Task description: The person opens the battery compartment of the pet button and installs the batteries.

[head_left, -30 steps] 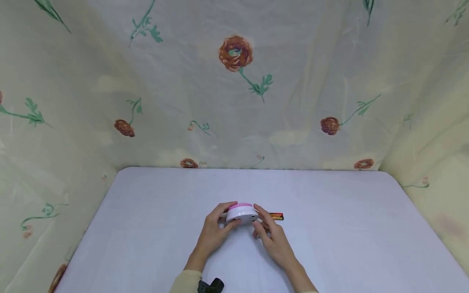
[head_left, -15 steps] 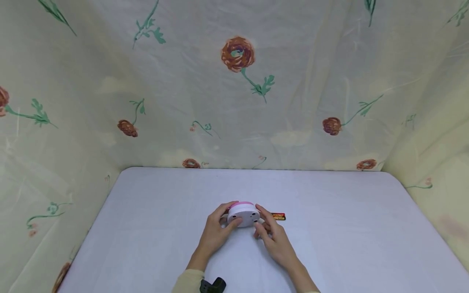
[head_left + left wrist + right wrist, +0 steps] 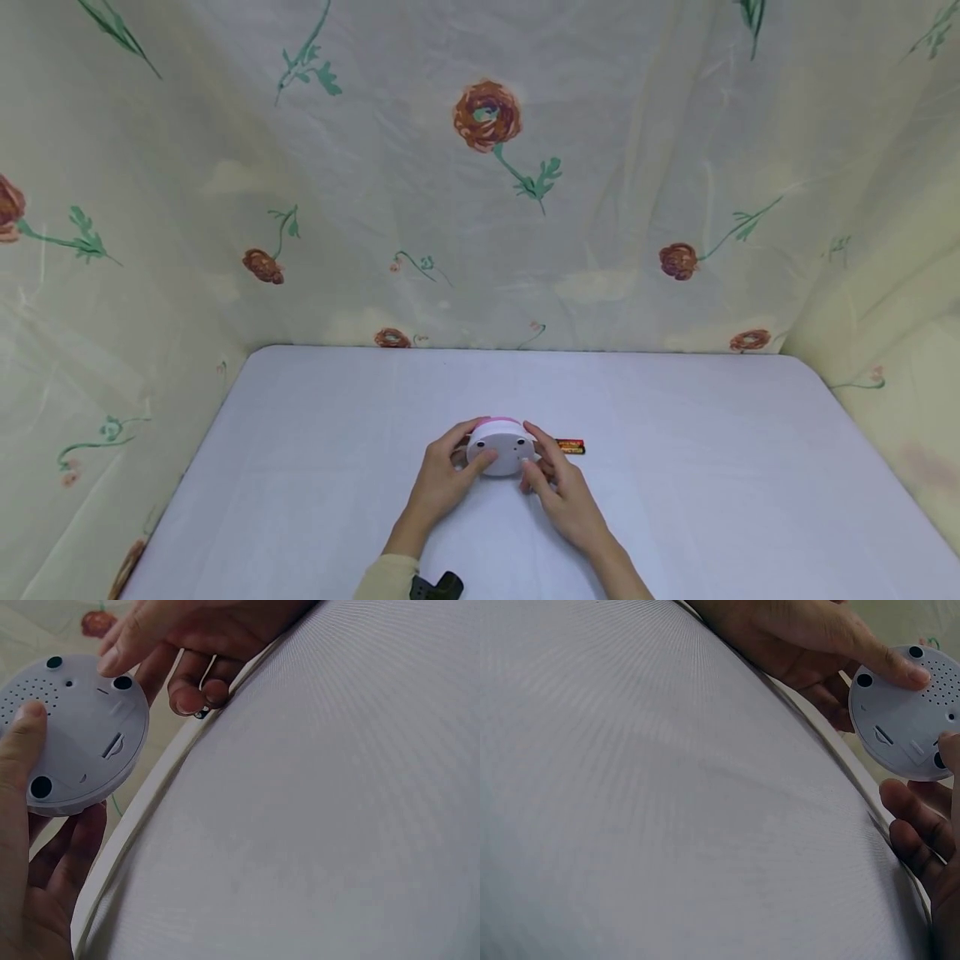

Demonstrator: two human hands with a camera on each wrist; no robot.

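Observation:
A round white device point(image 3: 504, 457) with a pink top is held tilted above the table, its flat underside facing me. That underside point(image 3: 79, 735) shows dark round feet, a patch of small speaker holes and a battery cover with a slotted latch. My left hand point(image 3: 441, 483) grips it from the left, thumb pressed near the speaker holes and fingers behind. On the opposite side my right hand point(image 3: 564, 498) pinches the rim, its thumb point(image 3: 112, 664) beside one foot and other fingers curled below. Just right of the device lie batteries point(image 3: 572, 447) in red, black and gold, partly hidden by the right hand.
A white-covered table point(image 3: 690, 483) spreads around the hands. Behind and at both sides hangs a pale curtain point(image 3: 600, 167) printed with flowers. A black wrist camera point(image 3: 437, 586) sits by the left sleeve.
The device has tilted so that more of its underside faces the head camera. Both hands keep their places on it, and the batteries lie where they were.

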